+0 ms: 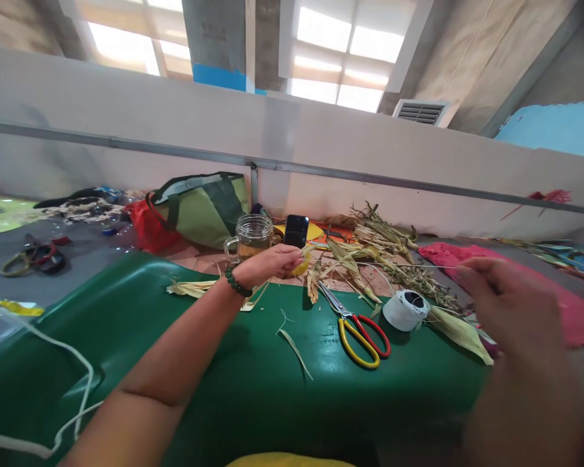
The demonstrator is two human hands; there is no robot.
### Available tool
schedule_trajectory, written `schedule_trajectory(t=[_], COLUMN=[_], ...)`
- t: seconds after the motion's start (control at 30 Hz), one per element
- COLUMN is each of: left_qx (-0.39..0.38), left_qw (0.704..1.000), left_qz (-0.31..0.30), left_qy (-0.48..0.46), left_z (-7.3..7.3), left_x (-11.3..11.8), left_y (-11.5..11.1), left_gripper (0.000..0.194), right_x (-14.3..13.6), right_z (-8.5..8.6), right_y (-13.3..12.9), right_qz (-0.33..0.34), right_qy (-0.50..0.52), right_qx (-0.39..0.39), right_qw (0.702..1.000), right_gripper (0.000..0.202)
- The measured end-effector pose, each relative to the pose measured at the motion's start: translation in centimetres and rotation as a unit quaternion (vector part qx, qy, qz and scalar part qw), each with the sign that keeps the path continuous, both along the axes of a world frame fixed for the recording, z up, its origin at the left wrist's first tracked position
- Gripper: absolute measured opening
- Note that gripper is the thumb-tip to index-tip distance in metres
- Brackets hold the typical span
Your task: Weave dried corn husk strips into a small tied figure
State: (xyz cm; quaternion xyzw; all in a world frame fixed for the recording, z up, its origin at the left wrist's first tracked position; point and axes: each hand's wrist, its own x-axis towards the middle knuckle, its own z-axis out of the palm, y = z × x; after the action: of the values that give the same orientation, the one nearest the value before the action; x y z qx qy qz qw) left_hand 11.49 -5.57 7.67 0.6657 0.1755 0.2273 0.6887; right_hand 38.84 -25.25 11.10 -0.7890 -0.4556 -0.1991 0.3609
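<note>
While the thin pale thread (421, 265) runs nearly level across the frame, right of centre, both hands have hold of it! The left hand (285, 258) is closed, its fingertips pinched together at mid-frame, with a bracelet of dark green beads (237, 283) at the wrist. Over on the right, the right hand (496, 292) is blurred, but its thumb and curled fingers come together on the other end.

Below the thread, on the glossy green desk (253, 389), lie metal scissors with one red and one yellow handle (360, 331), blades towards the upper left. Just right of them sits a white spool with a dark core (401, 312), and to their left lies a narrow pale husk strip (296, 353).

And behind the left hand, there's a clear glass mug with a handle (254, 230) beside a black phone (296, 229), with dry corn husks (379, 237) heaped to the right and a green fabric bag (207, 217) to the left.
</note>
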Motion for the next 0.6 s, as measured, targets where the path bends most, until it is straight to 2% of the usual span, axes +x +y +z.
schedule_trajectory(t=[0.17,0.33,0.43,0.53,0.6], left_qx=[0.028,0.047,0.067,0.082,0.089], left_qw=[0.999,0.998,0.997,0.996,0.995], left_qz=[-0.012,-0.019,-0.017,-0.019,-0.016], left_qy=[0.011,0.02,0.024,0.033,0.04], left_z=[0.9,0.9,0.8,1.0,1.2], left_x=[-1.4,-1.6,-1.5,-1.6,-1.7], left_y=[0.6,0.9,0.8,0.6,0.5], left_gripper=[0.037,0.039,0.039,0.04,0.041], right_x=[2.7,3.4,4.4,7.0,9.0], right_z=[-0.6,-1.3,-1.9,-2.5,-2.7], right_y=[-1.1,-1.0,-0.7,-0.5,-0.3], right_qz=[-0.1,-0.14,-0.175,-0.231,-0.277], right_qy=[0.017,0.053,0.036,0.003,0.003], right_qx=[0.056,0.005,-0.002,0.028,0.019], right_qw=[0.993,0.989,0.984,0.973,0.961], right_gripper=[0.034,0.024,0.016,0.012,0.018])
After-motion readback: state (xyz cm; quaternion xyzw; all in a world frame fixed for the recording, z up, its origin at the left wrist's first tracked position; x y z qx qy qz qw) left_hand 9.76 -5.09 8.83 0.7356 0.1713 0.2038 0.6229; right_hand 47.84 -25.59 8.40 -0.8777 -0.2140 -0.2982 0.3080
